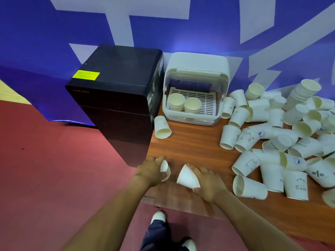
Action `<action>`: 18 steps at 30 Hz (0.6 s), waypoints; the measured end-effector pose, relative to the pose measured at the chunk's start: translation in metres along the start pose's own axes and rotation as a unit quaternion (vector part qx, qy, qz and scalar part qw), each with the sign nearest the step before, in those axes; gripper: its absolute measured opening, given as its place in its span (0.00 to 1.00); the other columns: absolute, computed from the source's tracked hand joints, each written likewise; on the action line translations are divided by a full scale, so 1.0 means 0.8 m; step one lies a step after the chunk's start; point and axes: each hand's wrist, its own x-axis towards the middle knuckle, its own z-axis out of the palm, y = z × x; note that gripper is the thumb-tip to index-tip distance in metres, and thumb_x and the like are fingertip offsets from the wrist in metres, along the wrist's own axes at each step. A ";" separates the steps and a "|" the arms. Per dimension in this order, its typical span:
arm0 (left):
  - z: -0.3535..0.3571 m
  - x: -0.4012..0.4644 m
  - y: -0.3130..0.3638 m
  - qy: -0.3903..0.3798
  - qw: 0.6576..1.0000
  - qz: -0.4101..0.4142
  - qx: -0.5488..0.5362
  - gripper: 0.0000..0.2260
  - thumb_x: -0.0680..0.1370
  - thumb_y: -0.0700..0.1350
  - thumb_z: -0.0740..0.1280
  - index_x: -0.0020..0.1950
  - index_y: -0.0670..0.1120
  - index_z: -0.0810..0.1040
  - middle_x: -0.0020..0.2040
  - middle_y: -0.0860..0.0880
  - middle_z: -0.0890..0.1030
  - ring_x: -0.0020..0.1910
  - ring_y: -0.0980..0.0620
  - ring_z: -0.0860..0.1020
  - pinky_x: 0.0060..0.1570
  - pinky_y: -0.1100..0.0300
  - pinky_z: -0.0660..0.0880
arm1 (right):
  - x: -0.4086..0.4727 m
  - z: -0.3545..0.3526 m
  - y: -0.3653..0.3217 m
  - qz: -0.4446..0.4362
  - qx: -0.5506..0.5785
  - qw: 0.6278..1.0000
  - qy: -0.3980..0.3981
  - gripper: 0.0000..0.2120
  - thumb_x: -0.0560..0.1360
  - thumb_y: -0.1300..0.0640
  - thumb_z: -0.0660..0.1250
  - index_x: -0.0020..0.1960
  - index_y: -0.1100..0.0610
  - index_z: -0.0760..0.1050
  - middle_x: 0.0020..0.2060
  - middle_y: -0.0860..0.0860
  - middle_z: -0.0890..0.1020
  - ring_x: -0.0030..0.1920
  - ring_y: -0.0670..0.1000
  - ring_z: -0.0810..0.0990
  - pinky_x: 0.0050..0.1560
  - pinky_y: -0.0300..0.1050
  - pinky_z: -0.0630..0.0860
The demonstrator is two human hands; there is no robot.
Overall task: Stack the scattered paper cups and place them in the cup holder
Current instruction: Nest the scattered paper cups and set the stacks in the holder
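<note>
My left hand [151, 170] grips a white paper cup [165, 169] near the table's front left corner. A second white paper cup [187, 177], lying on its side, is held by my right hand [208, 182] just to the right. The two cups are a short gap apart. The white cup holder [194, 69] stands open at the back of the table with two cup stacks [184, 104] upright on its slatted tray. A heap of scattered paper cups [282, 134] covers the table's right side, with a tall nested stack [302, 91] lying at the back right.
A single cup [161, 127] lies on its side near the table's left edge, in front of the holder. A black cabinet [116, 95] stands on the red floor against the wooden table [195, 145]. A blue banner hangs behind. My shoes show below the table edge.
</note>
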 end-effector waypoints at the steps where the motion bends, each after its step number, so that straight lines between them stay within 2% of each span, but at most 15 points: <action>1: -0.001 0.002 -0.001 -0.005 1.000 0.002 -0.003 0.28 0.77 0.55 0.63 0.74 0.56 0.58 0.72 0.46 0.65 0.65 0.42 0.70 0.62 0.49 0.69 | 0.001 0.000 0.001 -0.001 0.008 1.000 -0.003 0.40 0.74 0.47 0.66 0.77 0.42 0.44 0.73 0.48 0.62 0.69 0.54 0.65 0.68 0.50 0.62; 7: -0.003 0.012 0.001 -0.024 0.999 0.003 -0.032 0.28 0.77 0.59 0.61 0.74 0.55 0.57 0.70 0.45 0.66 0.64 0.43 0.72 0.61 0.51 0.70 | 0.018 0.004 -0.001 0.003 0.042 0.999 0.005 0.40 0.73 0.43 0.66 0.77 0.43 0.45 0.74 0.45 0.60 0.71 0.52 0.62 0.70 0.49 0.61; 11: -0.004 0.015 0.005 -0.017 0.997 -0.002 -0.074 0.25 0.75 0.56 0.64 0.69 0.50 0.64 0.66 0.45 0.68 0.61 0.43 0.73 0.58 0.53 0.70 | 0.025 0.002 -0.002 0.010 0.050 0.999 0.018 0.39 0.73 0.44 0.66 0.77 0.46 0.49 0.73 0.46 0.62 0.71 0.51 0.62 0.70 0.48 0.61; 14: -0.013 0.018 0.005 0.003 0.995 0.003 -0.097 0.22 0.73 0.52 0.68 0.61 0.46 0.66 0.61 0.44 0.71 0.56 0.42 0.74 0.49 0.55 0.70 | 0.025 -0.006 0.000 0.024 0.064 0.997 0.047 0.38 0.72 0.43 0.65 0.76 0.47 0.51 0.73 0.46 0.64 0.70 0.51 0.65 0.69 0.48 0.62; 18: -0.035 0.019 0.003 0.048 0.982 0.032 -0.179 0.25 0.69 0.49 0.72 0.58 0.48 0.62 0.56 0.44 0.70 0.52 0.39 0.75 0.51 0.49 0.75 | 0.018 -0.032 0.002 0.041 0.144 0.983 0.109 0.41 0.69 0.44 0.69 0.74 0.44 0.50 0.69 0.47 0.68 0.65 0.52 0.71 0.63 0.50 0.69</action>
